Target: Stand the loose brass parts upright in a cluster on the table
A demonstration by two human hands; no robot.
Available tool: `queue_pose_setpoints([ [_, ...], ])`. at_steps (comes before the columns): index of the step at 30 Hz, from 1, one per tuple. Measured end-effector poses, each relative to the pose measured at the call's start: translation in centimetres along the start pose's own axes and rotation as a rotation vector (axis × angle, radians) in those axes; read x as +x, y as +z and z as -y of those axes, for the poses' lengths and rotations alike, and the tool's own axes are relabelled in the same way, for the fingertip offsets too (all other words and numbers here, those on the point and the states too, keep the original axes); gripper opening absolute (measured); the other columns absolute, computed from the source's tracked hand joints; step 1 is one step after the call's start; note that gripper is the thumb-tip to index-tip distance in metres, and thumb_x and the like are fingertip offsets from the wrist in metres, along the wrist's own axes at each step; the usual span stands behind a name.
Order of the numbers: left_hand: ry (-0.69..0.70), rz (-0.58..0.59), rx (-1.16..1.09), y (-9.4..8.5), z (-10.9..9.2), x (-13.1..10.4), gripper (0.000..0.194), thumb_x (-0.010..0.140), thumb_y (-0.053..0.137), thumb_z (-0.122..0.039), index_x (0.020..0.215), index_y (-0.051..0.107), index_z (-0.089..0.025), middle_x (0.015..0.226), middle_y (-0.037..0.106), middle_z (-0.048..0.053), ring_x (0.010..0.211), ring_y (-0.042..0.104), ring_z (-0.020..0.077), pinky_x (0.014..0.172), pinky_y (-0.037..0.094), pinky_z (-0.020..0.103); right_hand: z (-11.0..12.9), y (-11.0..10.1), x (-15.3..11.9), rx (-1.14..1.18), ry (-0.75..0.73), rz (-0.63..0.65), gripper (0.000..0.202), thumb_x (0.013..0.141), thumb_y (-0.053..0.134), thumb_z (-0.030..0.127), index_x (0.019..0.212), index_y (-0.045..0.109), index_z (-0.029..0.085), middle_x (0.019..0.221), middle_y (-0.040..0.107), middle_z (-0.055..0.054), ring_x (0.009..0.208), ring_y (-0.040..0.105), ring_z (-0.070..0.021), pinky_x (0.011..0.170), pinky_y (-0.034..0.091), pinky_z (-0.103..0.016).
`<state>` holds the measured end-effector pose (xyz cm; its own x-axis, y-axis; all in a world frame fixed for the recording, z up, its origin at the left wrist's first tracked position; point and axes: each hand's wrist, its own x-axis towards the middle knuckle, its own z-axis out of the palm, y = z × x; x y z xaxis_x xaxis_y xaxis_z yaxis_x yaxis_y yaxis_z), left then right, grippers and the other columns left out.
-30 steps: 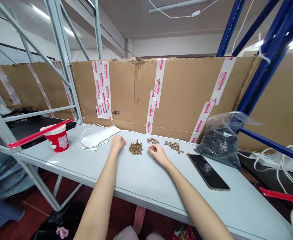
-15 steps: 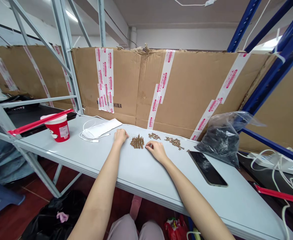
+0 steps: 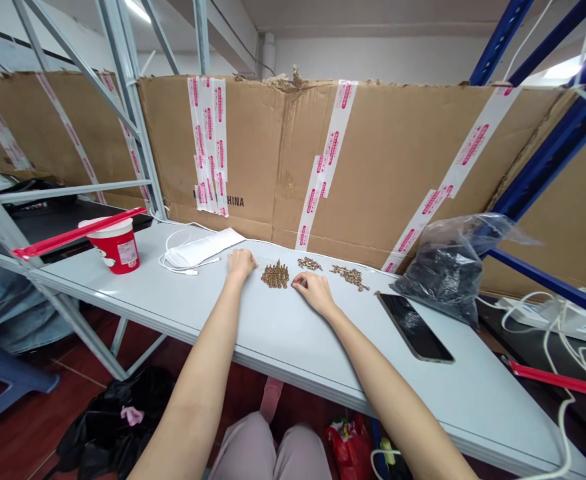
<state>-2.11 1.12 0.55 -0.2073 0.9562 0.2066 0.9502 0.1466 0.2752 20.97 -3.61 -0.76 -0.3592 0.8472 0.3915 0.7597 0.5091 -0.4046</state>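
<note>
A tight cluster of small brass-coloured pieces [image 3: 275, 275], many of them upright, stands on the grey table between my two hands. My left hand [image 3: 241, 263] rests left of the cluster with its fingers curled, beside some tiny clear pieces [image 3: 263, 263]; what its fingertips hold is hidden. Just right of the cluster, my right hand [image 3: 315, 289] has thumb and fingers pinched together, and anything between them is too small to name. Behind it lie a small loose pile of metal pieces [image 3: 309, 264] and, farther right, a larger loose pile [image 3: 351, 276].
A black phone [image 3: 415, 327] lies on the table [image 3: 293, 347] to the right, before a clear bag of dark contents [image 3: 440, 273]. At left are a red-and-white cup [image 3: 115, 248] and a white packet [image 3: 205, 247] with cables. Cardboard [image 3: 253, 147] walls the back edge.
The whole view has shifted slightly upward in the picture as the camera tilted down. Both hands keep nearly the same places beside the cluster, with only slight finger movement.
</note>
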Motion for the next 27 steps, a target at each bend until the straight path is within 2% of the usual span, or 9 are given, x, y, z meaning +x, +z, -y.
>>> queue_pose_setpoints([
  [4, 0.009, -0.010, 0.008, -0.2, -0.1, -0.1, 0.010, 0.073, 0.059, -0.024, 0.075, 0.068, -0.021, 0.097, 0.064, 0.008, 0.100, 0.050, 0.0241, 0.086, 0.035, 0.036, 0.0, 0.0, 0.0, -0.005, -0.001, -0.003, 0.011, 0.078, 0.055, 0.028, 0.079, 0.062, 0.021, 0.084, 0.065, -0.001, 0.077, 0.055, -0.0139, 0.070, 0.032, -0.025],
  [12, 0.018, -0.012, -0.024, -0.1, -0.1, 0.0, 0.011, 0.067, 0.066, -0.029, 0.076, 0.067, -0.022, 0.095, 0.064, 0.006, 0.099, 0.050, 0.0247, 0.085, 0.034, 0.037, 0.0, 0.4, 0.0, -0.073, -0.018, -0.009, 0.011, 0.081, 0.052, 0.027, 0.081, 0.061, 0.020, 0.084, 0.065, -0.001, 0.079, 0.055, -0.0138, 0.069, 0.031, -0.025],
  [16, 0.043, -0.065, -0.056, -0.1, -0.2, 0.1, 0.010, 0.068, 0.065, -0.027, 0.078, 0.067, -0.023, 0.096, 0.064, 0.005, 0.098, 0.051, 0.0242, 0.084, 0.034, 0.036, 0.0, 0.8, 0.5, -0.089, -0.004, -0.004, 0.012, 0.081, 0.051, 0.027, 0.082, 0.061, 0.020, 0.083, 0.065, -0.001, 0.078, 0.055, -0.0134, 0.068, 0.031, -0.024],
  [22, 0.075, -0.173, -0.093, -0.4, -0.4, 0.2, 0.011, 0.071, 0.063, -0.028, 0.081, 0.066, -0.024, 0.093, 0.064, 0.004, 0.097, 0.052, 0.0226, 0.082, 0.036, 0.033, -0.2, 1.5, 1.1, 0.011, 0.070, 0.022, 0.013, 0.080, 0.053, 0.031, 0.080, 0.061, 0.021, 0.071, 0.063, 0.001, 0.067, 0.054, -0.0120, 0.062, 0.032, -0.022],
  [27, 0.110, -0.226, -0.106, -0.7, -0.6, 0.1, 0.008, 0.070, 0.065, -0.030, 0.075, 0.065, -0.023, 0.088, 0.064, 0.003, 0.095, 0.052, 0.0227, 0.080, 0.037, 0.033, -0.2, 1.7, 1.0, 0.013, 0.074, 0.008, 0.015, 0.079, 0.053, 0.033, 0.078, 0.062, 0.021, 0.072, 0.065, 0.000, 0.067, 0.055, -0.0128, 0.064, 0.033, -0.023],
])
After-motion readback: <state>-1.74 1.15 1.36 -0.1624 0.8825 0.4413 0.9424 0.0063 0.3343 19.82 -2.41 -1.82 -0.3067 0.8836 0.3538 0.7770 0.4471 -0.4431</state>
